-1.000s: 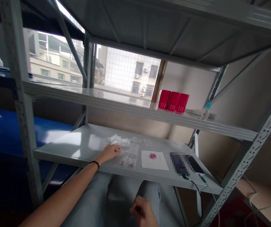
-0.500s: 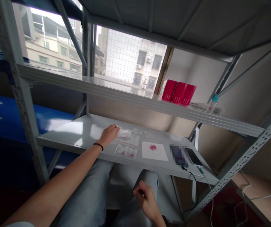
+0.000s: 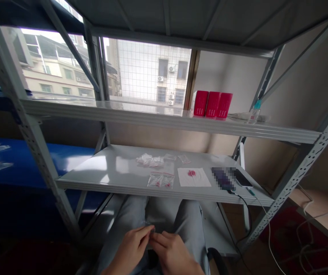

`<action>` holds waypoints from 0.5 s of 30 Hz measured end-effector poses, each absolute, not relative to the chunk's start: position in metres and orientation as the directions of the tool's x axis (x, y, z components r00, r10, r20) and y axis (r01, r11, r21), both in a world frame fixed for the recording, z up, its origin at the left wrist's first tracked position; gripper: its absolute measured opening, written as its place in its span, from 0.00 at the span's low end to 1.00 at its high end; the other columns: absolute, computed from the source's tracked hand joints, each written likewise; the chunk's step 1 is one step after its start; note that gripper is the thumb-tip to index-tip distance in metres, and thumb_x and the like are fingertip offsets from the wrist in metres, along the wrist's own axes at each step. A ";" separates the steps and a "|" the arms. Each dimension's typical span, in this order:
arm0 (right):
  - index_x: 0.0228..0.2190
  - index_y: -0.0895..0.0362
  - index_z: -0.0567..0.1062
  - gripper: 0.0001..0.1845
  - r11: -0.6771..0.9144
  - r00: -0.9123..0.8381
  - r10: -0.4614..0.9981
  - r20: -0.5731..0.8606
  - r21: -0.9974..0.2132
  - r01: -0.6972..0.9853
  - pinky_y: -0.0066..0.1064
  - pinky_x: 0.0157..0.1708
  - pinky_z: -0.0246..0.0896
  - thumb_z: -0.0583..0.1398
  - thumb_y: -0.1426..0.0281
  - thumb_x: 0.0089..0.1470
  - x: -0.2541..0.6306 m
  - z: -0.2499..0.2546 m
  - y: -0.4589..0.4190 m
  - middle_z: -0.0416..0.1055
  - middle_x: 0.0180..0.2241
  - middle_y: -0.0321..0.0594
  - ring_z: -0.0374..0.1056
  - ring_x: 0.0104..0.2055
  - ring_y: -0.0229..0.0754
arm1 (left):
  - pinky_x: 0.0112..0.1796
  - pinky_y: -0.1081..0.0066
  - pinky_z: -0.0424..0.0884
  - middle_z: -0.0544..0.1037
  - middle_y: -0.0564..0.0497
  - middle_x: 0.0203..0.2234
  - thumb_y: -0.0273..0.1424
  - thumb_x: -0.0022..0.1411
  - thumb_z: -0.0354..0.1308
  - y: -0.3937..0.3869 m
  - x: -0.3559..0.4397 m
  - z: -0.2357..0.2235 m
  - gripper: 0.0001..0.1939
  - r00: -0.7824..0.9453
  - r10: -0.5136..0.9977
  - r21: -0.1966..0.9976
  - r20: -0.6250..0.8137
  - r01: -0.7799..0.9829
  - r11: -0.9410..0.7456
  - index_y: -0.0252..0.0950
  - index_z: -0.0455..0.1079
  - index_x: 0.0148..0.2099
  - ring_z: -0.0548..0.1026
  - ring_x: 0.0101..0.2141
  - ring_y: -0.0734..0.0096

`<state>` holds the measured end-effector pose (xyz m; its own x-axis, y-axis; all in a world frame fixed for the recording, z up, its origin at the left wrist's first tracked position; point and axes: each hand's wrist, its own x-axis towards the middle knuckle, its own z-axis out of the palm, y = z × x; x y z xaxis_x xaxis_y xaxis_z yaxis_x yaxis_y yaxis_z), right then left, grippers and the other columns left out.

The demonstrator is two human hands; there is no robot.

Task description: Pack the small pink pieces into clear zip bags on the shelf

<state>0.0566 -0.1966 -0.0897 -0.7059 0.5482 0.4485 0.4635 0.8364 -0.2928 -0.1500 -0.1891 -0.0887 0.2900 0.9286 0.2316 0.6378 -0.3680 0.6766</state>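
Observation:
Over my lap, my left hand (image 3: 137,244) and my right hand (image 3: 168,246) meet at the fingertips, both closed in a pinch. Between them shows a sliver of a small clear plastic bag (image 3: 147,224), mostly hidden by the fingers. On the shelf ahead lie two clear zip bags (image 3: 160,178) with small red-pink pieces inside. Behind these is a pile of clear bags (image 3: 149,160), and more clear bags (image 3: 184,159) lie to its right. A cluster of red-pink pieces (image 3: 192,173) rests on a white paper sheet (image 3: 194,181).
Two phones (image 3: 242,178) with cables lie on the right of the lower shelf (image 3: 95,173). On the upper shelf (image 3: 141,117) stand three red boxes (image 3: 213,104) and a small bottle with a teal cap (image 3: 255,112). The shelf's front edge lies above my knees.
My left hand has come back from the bag pile to my lap and joined my right hand, with a small clear plastic bag between them. The camera view has shifted.

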 end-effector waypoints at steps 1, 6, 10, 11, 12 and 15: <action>0.50 0.56 0.73 0.18 0.844 -0.724 0.533 0.438 -0.222 0.488 0.35 0.40 0.67 0.59 0.77 0.57 0.052 -0.096 -0.195 0.76 0.47 0.43 0.70 0.40 0.46 | 0.52 0.62 0.77 0.85 0.51 0.50 0.32 0.70 0.49 -0.188 -0.153 -0.090 0.21 0.287 0.931 0.661 0.224 0.657 -0.362 0.51 0.80 0.55 0.83 0.49 0.54; 0.42 0.55 0.74 0.11 0.775 -0.617 0.572 0.541 -0.108 0.623 0.37 0.36 0.64 0.63 0.77 0.56 0.036 -0.121 -0.189 0.76 0.39 0.41 0.66 0.38 0.47 | 0.49 0.61 0.78 0.85 0.45 0.48 0.30 0.68 0.50 -0.186 -0.152 -0.100 0.22 0.304 0.926 0.562 0.225 0.735 -0.379 0.48 0.80 0.57 0.84 0.46 0.52; 0.33 0.55 0.73 0.06 0.708 -0.525 0.635 0.566 -0.155 0.689 0.37 0.36 0.63 0.62 0.78 0.55 0.034 -0.130 -0.184 0.74 0.36 0.41 0.65 0.37 0.47 | 0.43 0.61 0.79 0.86 0.43 0.42 0.28 0.66 0.50 -0.184 -0.147 -0.109 0.22 0.325 0.919 0.563 0.225 0.726 -0.395 0.49 0.80 0.54 0.84 0.40 0.51; 0.32 0.55 0.73 0.05 0.738 -0.571 0.612 0.547 -0.135 0.662 0.36 0.36 0.64 0.63 0.76 0.54 0.035 -0.130 -0.183 0.74 0.36 0.40 0.65 0.38 0.47 | 0.44 0.60 0.79 0.86 0.43 0.43 0.28 0.66 0.50 -0.183 -0.147 -0.112 0.22 0.319 0.922 0.571 0.221 0.724 -0.387 0.49 0.81 0.54 0.84 0.41 0.51; 0.33 0.55 0.73 0.05 0.771 -0.623 0.584 0.520 -0.116 0.626 0.36 0.36 0.64 0.64 0.74 0.53 0.036 -0.130 -0.182 0.74 0.36 0.40 0.66 0.38 0.47 | 0.46 0.59 0.79 0.86 0.43 0.44 0.29 0.66 0.51 -0.182 -0.148 -0.114 0.22 0.308 0.927 0.580 0.217 0.723 -0.376 0.48 0.81 0.54 0.84 0.43 0.50; 0.39 0.54 0.74 0.12 0.823 -0.725 0.547 0.418 -0.110 0.558 0.35 0.36 0.66 0.65 0.71 0.51 0.038 -0.129 -0.182 0.74 0.40 0.38 0.67 0.38 0.45 | 0.51 0.57 0.78 0.85 0.44 0.47 0.30 0.65 0.53 -0.179 -0.149 -0.116 0.21 0.261 0.943 0.618 0.205 0.713 -0.332 0.48 0.82 0.53 0.83 0.47 0.49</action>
